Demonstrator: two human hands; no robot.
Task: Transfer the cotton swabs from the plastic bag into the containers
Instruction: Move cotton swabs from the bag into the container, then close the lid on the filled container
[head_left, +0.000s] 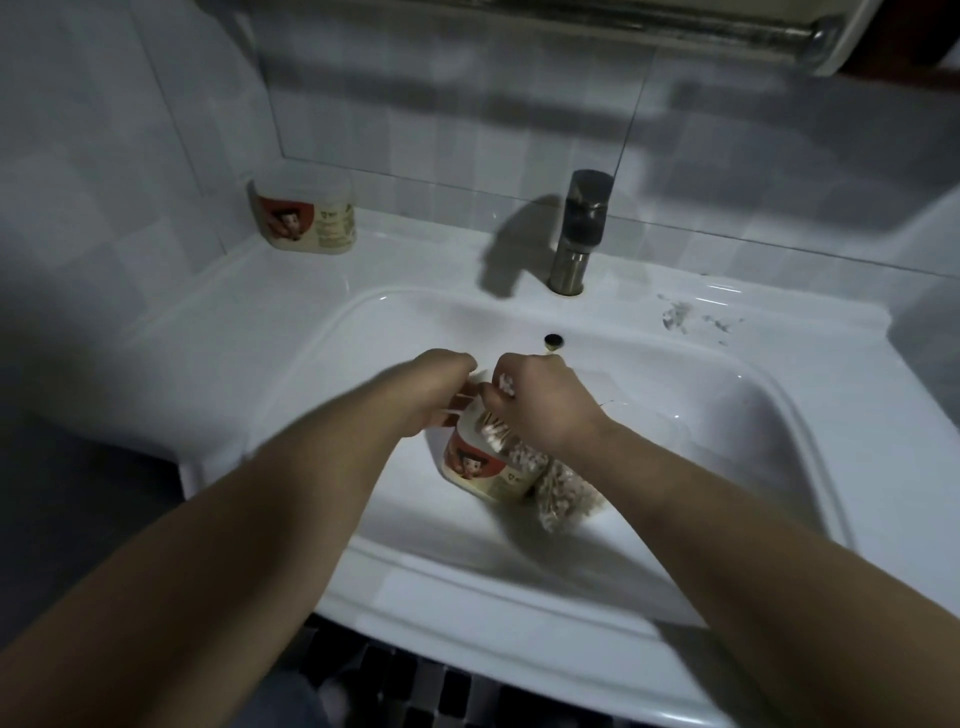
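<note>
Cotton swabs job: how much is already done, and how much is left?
Done: the cream round red-labelled container in the white sink already holds swabs. In hand: the right hand pinches a bunch above it; the left hand grips a few. Left: the clear plastic bag beside it holds many; the matching container waits on the rim.

A small bunch of cotton swabs (506, 385) was pinched in the right hand (540, 410), white tips poking up past the fingers, and a few thin sticks ran across into the left hand (441, 389). Right below both grips sat the open container (480, 467), cream with a red label, tilted, more swabs showing in its mouth. Tucked under the right wrist, against that container, lay the clear plastic bag (569, 496), packed with swabs. The second container (304, 215), same label, stood upright well beyond the hands, off to the left.
</note>
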